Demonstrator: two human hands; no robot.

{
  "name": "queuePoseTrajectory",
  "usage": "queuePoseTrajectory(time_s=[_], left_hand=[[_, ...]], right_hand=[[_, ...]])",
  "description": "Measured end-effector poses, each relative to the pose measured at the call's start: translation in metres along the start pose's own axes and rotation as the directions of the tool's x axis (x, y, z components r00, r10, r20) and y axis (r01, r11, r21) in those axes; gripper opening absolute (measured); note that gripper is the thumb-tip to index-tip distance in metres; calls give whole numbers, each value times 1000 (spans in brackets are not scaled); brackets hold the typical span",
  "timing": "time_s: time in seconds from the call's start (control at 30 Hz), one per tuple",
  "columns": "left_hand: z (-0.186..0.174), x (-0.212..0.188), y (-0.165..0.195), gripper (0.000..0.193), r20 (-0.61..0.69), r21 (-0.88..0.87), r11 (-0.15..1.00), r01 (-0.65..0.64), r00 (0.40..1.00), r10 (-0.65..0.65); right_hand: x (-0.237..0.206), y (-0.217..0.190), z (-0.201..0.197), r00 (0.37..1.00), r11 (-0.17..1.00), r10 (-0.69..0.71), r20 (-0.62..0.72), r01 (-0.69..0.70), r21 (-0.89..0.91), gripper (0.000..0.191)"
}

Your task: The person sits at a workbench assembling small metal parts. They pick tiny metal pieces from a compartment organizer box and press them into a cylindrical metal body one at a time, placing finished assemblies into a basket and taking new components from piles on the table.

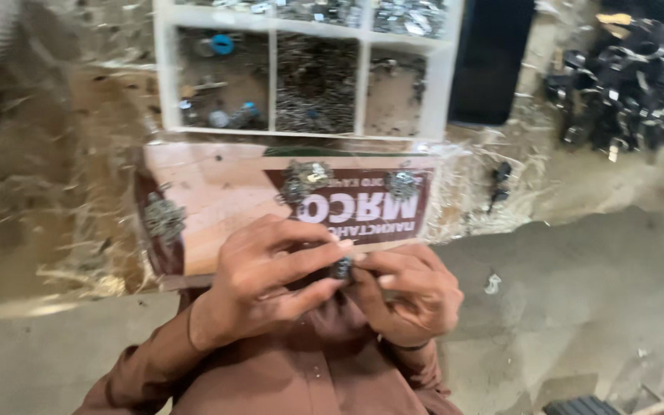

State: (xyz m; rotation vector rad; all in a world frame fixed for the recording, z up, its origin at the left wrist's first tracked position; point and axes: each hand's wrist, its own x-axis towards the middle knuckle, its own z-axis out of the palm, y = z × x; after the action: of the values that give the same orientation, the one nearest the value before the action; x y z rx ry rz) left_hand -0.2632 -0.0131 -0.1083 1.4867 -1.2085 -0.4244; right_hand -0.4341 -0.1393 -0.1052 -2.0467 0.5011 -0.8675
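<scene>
Dusty concrete floor, workshop corner; white compartment tray (164,77) of small metal parts within arm's reach; flat cardboard sheet (217,192) under plastic serves as work surface, small metal clusters (305,180) laid out on it; left hand (259,280) and right hand (413,296) pinch small dark metal piece (342,268) between fingertips, held close over lap for fine handling; black parts heap (624,77) lies well apart.

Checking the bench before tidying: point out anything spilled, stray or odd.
Small piles of grey metal parts lie loose on the pink-and-maroon printed board, outside the white compartment tray. One small pale scrap lies alone on the grey floor. Both hands, left and right, pinch a small dark part.
</scene>
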Motion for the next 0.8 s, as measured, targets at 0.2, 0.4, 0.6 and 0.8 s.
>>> queuePoseTrajectory(time_s=[0.2, 0.4, 0.6, 0.8], left_hand=[[3, 2, -1, 43, 4, 22, 1000, -19, 1000, 19], [-2, 3, -3, 41, 64, -165, 986, -38, 997, 49], [-29, -14, -7, 41, -61, -250, 968, 28, 997, -44], [-52, -29, -12, 44, -241, -147, 979, 139, 955, -172]], right_hand=[[-13, 4, -2, 964, 917, 263, 43, -263, 300, 34], [-18, 5, -14, 848, 754, 493, 196, -529, 390, 29], [-7, -1, 20, 960, 945, 253, 123, -218, -242, 35], [4, -6, 32, 943, 849, 50, 329, 134, -512, 60]])
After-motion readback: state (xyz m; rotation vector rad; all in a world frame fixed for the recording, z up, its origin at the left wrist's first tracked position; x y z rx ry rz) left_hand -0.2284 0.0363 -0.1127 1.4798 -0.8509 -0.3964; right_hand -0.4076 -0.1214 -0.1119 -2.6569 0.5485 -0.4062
